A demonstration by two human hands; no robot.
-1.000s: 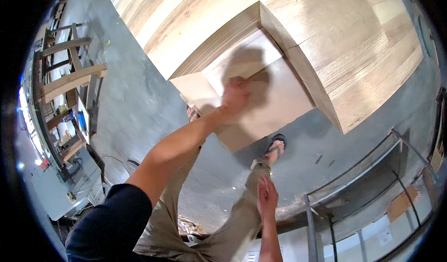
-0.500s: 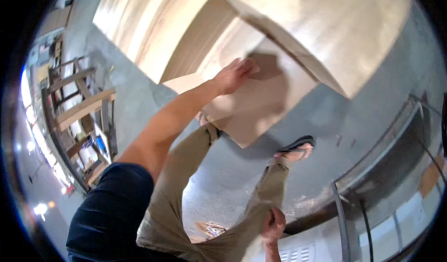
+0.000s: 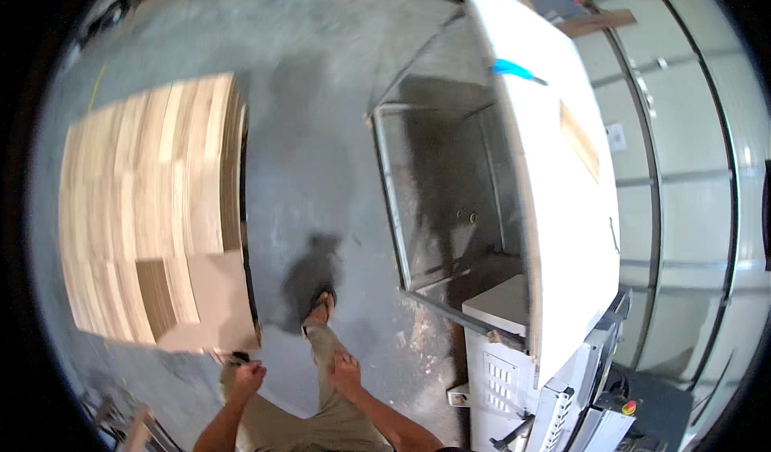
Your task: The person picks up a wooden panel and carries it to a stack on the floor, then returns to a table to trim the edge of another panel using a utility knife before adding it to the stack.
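Note:
My left hand (image 3: pixel 250 378), fingers loosely curled, hangs over my left thigh, close to the near right corner of a wood stack. I make out nothing in it. My right hand (image 3: pixel 345 374) is over my right trouser leg (image 3: pixel 321 347), its fingers extended and a little blurred. To the left, the large stack of pale wooden panels (image 3: pixel 152 171) stands in several rows. At its near end a brown flat sheet (image 3: pixel 215 299) shows, beside a gap in the top row. Neither hand touches the stack.
Grey concrete floor (image 3: pixel 289 179) runs between the stack and a metal frame (image 3: pixel 387 187) on the right. A white tabletop (image 3: pixel 562 235) with a blue item (image 3: pixel 514 69) rises above the frame. A grey machine cabinet (image 3: pixel 498 376) stands at the near right.
My view has swung so the stack is now at the left and the frame and tabletop show. My left hand has left the wood and come down near my leg.

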